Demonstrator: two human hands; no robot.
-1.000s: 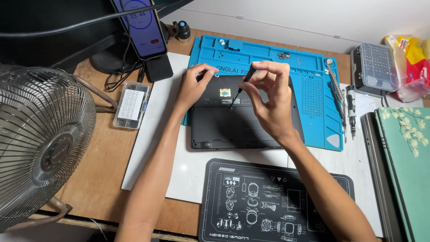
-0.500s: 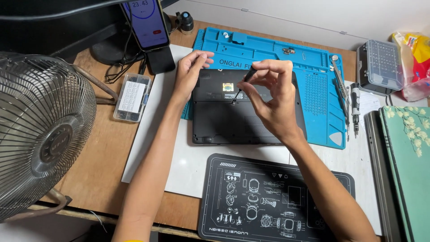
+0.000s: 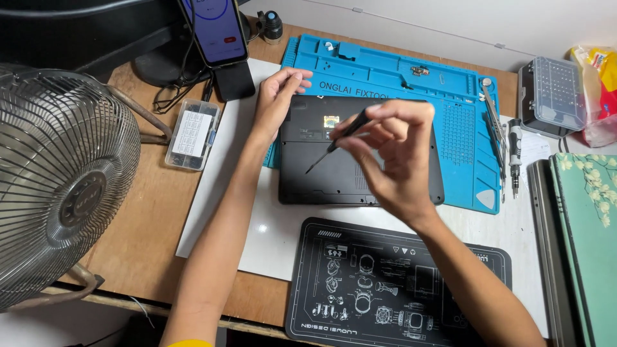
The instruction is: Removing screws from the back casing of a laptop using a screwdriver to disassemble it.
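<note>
Pinched between thumb and fingertips of the right hand point(image 3: 398, 154), one slim black screwdriver point(image 3: 337, 138) slants down and to the left, its tip hovering just over the underside of the laptop point(image 3: 321, 173); whether the tip touches the panel cannot be told. Left hand point(image 3: 277, 93) lies flat, fingers loosely spread, holding nothing, pressing on the laptop's far-left corner.

Handling, judged:
- Laptop: one, black, bottom up, lying on the near-left part of the blue mat point(image 3: 450, 122). Likely stiff, moderately heavy, smooth plastic shell; best steadied at corners or edges, away from the vent slots.
- Screwdriver: light, thin, rigid, prone to roll; fingertip hold near the upper shaft suits fine turning.

Count, largest to smallest:
- Desk point(image 3: 128, 218): one, wooden.
- Fan point(image 3: 58, 186): one, wire-caged, at the desk's left edge.
- White sheet point(image 3: 218, 212): one, under the mats.
- Blue mat: one, toward the desk's far edge.
- Black mat point(image 3: 385, 289): one, with white diagrams, at the near edge.
- Notebooks point(image 3: 578, 244): at least two stacked at the right edge, top one green with flowers.
- Phone point(image 3: 215, 29): one, upright on a stand at the far edge, screen lit.
- Bit case point(image 3: 553, 93): one, clear-lidded, far right.
- Clear parts box point(image 3: 191, 133): one, left of the white sheet.
- Spare driver handle point(image 3: 514, 151): one, beside the blue mat's right edge.
- Tweezers point(image 3: 491, 115): apparently two on the mat's right side; exact number unclear.
</note>
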